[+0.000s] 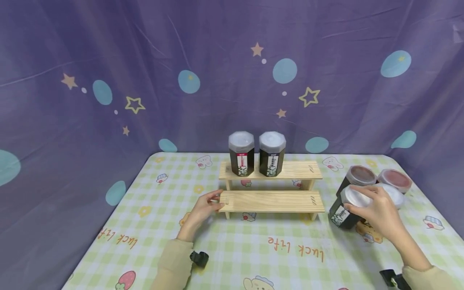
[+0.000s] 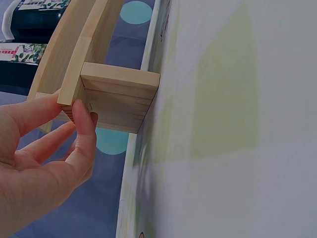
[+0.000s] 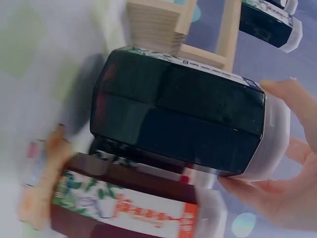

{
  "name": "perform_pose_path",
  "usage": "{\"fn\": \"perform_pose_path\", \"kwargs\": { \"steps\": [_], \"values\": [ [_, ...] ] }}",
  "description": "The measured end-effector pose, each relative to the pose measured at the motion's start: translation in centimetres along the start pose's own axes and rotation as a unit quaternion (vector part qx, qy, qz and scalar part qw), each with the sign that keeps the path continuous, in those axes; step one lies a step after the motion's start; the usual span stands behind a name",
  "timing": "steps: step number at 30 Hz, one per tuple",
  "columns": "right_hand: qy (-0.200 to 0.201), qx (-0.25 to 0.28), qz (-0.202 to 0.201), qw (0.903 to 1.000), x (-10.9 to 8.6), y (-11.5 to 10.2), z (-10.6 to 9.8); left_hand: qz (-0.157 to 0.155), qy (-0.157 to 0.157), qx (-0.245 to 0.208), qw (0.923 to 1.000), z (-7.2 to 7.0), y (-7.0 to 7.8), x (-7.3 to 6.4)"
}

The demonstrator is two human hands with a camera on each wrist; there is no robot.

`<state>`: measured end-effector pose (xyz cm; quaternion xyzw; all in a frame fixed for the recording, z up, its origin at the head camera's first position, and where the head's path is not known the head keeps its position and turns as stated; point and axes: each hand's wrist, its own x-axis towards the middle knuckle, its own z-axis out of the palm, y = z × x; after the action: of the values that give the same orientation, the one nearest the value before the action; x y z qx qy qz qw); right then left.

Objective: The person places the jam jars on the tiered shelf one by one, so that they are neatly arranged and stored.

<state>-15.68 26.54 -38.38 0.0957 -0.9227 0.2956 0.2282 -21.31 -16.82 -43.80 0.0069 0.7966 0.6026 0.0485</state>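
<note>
My left hand [image 1: 204, 209] pinches the left end of the lower board of a two-tier wooden shelf [image 1: 272, 201], thumb at the near edge. The left wrist view shows thumb and fingertips on that board corner [image 2: 69, 94]. With my right hand [image 1: 382, 211] I grip a dark faceted jar [image 1: 342, 215] by its whitish lid. This jar leans slightly to the right of the shelf, and a shadow falls on the cloth by its base. Two similar dark jars, one with a red-topped label [image 1: 242, 163] and one with a dark-topped label [image 1: 271, 163], stand on the upper board.
Beside the held jar stand a brown-lidded jar [image 1: 361, 175], a pink-lidded jar [image 1: 395, 180] and a white-lidded jar [image 1: 393, 195], partly behind my right hand. A checked tablecloth [image 1: 145, 241] covers the table. A purple curtain [image 1: 224, 108] hangs behind.
</note>
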Motion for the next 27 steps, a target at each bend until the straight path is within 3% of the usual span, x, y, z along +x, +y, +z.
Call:
{"fn": "perform_pose_path", "kwargs": {
  "steps": [10,17,27],
  "values": [
    [-0.054,0.010,-0.010,0.9985,2.1,-1.5,-2.7,0.000,0.005,-0.005,1.0000,0.0,0.0,-0.1],
    [-0.045,0.016,-0.054,0.9974,3.5,-2.1,-3.8,-0.003,0.006,-0.001,1.0000,0.0,0.0,0.0],
    [-0.077,0.021,-0.066,0.9947,5.5,-3.3,-4.8,0.002,0.000,-0.005,1.0000,0.0,0.2,-0.2]
  ]
}}
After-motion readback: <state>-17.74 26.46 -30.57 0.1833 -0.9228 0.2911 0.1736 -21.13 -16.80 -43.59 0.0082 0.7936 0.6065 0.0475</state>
